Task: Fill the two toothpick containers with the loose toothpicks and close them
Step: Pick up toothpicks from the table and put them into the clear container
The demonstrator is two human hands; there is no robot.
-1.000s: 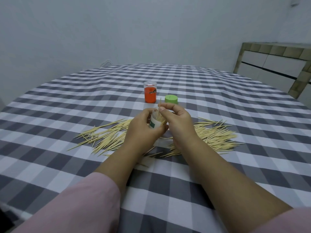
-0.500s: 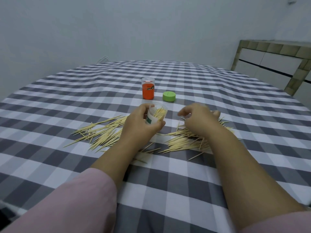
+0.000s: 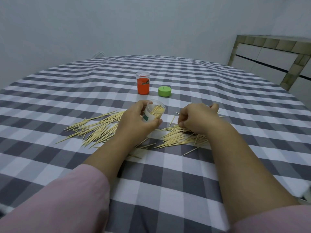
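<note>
On checked surface [image 3: 168, 174]: your left hand [image 3: 136, 121] grips tilted clear container [image 3: 154, 113], part full. Right hand [image 3: 196, 120] pinches at loose toothpicks [image 3: 176, 138]. Tilt more, sticks slide out. Orange container [image 3: 143, 84], green lid [image 3: 165, 91] behind.

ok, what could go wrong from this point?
1. The left hand holds the clear jar tilted with its mouth open; the toothpicks inside could slide out.
2. The right hand is gathering from the right pile; loose sticks may scatter.
3. The green lid sits off, so nothing is closed yet.
</note>
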